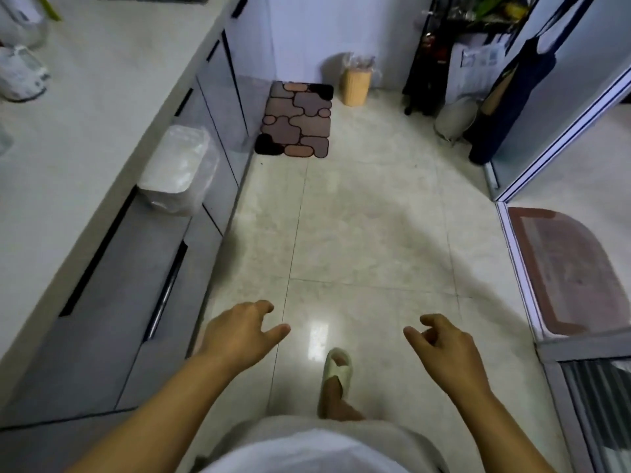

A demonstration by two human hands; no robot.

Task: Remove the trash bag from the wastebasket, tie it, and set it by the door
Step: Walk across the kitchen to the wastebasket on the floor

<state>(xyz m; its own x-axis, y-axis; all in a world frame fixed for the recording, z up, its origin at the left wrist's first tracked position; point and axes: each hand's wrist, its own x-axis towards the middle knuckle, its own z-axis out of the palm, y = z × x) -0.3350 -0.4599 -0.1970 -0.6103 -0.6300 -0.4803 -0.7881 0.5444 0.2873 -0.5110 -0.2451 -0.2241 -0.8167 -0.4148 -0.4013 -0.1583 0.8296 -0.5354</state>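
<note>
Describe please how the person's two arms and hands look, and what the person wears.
Both forearms are bare, with no sleeve, watch or bracelet to see. The left hand and the right hand wear no gloves, and I see no rings. Lower, a white garment covers the body, and one foot wears a pale open slipper.

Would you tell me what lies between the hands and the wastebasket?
Head view: only bare floor tiles between the hands (left, right) and the wastebasket.

Head view, high above, facing forward and down onto kitchen floor (358, 216)
</note>
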